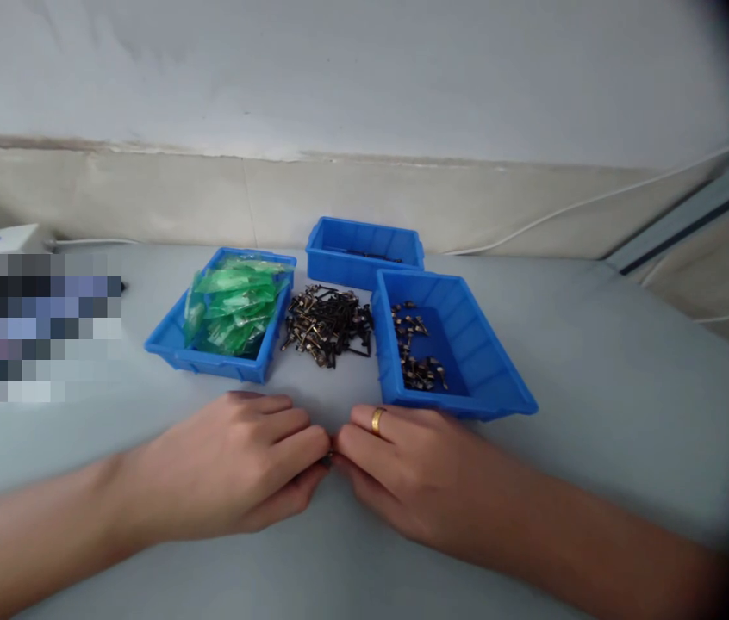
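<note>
Fingertips: your left hand (254,456) has thumb and forefinger pinching a small dark piece (327,460); your right hand (403,469), wearing a gold ring (376,421), has its fingers pressed together at the same spot, but you cannot tell whether they grip the piece too.
Pinched piece: above the near part of the table, mostly hidden by your fingers.
Loose pile: dark and brassy metal parts (329,323) lie heaped on the table beyond your hands, between two bins.
Left bin: this blue tray (206,365), toward the table's left edge, is heaped with green translucent packets (239,301).
Right bin: this larger blue tray (494,353) has small metal parts (422,373) gathered along its left side, its blue floor bare to the right.
Back bin: this blue tray (364,265), near the table's far edge, has a few dark parts at the bottom.
Table: smooth, pale grey-blue surface (597,344); toward its left edge a pixelated patch hides what lies there.
Far left corner: a white box (19,238) with a blue mark.
Wall: grey-white above, beige tiles (177,194) below, behind the far edge.
Far right corner: a white cable (551,215) climbs past a slanting grey bar (681,211).
</note>
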Available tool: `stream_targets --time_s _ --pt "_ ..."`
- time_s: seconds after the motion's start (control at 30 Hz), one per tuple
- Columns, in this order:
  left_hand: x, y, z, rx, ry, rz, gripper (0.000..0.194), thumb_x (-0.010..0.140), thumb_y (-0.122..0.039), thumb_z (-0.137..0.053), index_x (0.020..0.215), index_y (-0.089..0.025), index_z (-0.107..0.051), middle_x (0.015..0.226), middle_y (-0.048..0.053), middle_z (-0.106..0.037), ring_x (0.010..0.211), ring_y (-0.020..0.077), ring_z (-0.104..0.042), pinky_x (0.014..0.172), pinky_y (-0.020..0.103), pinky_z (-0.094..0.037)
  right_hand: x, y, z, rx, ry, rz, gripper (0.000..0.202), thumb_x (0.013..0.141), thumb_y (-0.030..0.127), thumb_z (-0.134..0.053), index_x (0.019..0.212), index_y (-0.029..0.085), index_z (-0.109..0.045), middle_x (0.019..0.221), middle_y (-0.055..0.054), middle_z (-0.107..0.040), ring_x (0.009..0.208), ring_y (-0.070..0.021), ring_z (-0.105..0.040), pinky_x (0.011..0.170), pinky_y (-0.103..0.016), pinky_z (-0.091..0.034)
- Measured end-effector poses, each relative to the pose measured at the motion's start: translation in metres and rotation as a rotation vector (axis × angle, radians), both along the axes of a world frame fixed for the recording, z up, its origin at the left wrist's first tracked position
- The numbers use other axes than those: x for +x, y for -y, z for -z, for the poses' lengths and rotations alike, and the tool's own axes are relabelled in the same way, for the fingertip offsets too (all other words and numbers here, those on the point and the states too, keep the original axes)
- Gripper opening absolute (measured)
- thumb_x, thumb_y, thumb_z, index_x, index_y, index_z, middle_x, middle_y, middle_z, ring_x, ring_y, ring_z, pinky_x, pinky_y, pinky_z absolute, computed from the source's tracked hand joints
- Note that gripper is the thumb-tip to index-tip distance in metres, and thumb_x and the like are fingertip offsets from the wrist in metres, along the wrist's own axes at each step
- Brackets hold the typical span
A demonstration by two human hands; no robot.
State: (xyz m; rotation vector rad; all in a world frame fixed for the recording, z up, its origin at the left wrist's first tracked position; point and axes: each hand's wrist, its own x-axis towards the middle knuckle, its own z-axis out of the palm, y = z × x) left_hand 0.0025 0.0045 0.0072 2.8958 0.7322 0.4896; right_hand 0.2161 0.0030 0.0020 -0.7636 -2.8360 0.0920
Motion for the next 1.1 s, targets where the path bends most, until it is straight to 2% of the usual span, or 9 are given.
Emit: stream_targets --time_s 0.33,0.47,0.83,1.1 --pt "0.0007 -0.0002 -0.0015 -0.004 0.006 0.003 0.032 0.099 -0.02 -0.037 0.071 -0.016 -0.053 0.064 0.001 -0.054 0.057 0.0148 -0.05 0.051 0.029 -0.037 0.001 -0.0005 0.0032 0.056 -0.027 -0.024 0.013 0.092 0.013 -0.047 0.081 0.017 -0.053 0.074 -0.001 -0.056 0.065 -0.0166 -0.055 0.053 -0.031 -0.039" --pt "0.0001 0.0002 -0.0018 -0.005 -0.001 -0.002 0.034 0.099 -0.02 -0.035 0.071 -0.016 -0.053 0.064 0.001 -0.054 0.056 0.0145 -0.051 0.051 0.028 -0.038 0.0019 -0.0005 0.0029 0.016 0.023 -0.026 0.01 0.092 0.012 -0.048 0.086 0.017 -0.053 0.078 -0.002 -0.058 0.068 -0.0171 -0.056 0.055 -0.03 -0.039" --pt "0.0008 0.0006 -0.0023 0.0 0.009 -0.006 0.035 0.1 -0.021 -0.033 0.07 -0.017 -0.052 0.062 0.001 -0.053 0.055 0.0149 -0.05 0.049 0.029 -0.037 -0.0007 -0.0011 -0.0049 -0.056 -0.055 0.008 0.01 0.087 0.012 -0.05 0.081 0.017 -0.056 0.075 -0.001 -0.058 0.065 -0.0159 -0.057 0.057 -0.029 -0.042" --pt "0.0007 0.0004 -0.0023 0.0 0.013 -0.005 0.033 0.101 -0.021 -0.033 0.074 -0.016 -0.052 0.065 0.001 -0.055 0.057 0.0146 -0.051 0.051 0.028 -0.037 -0.0005 -0.0007 0.0015 0.046 -0.054 -0.032 0.014 0.093 0.014 -0.048 0.081 0.016 -0.056 0.073 -0.002 -0.058 0.065 -0.0175 -0.055 0.055 -0.031 -0.04"
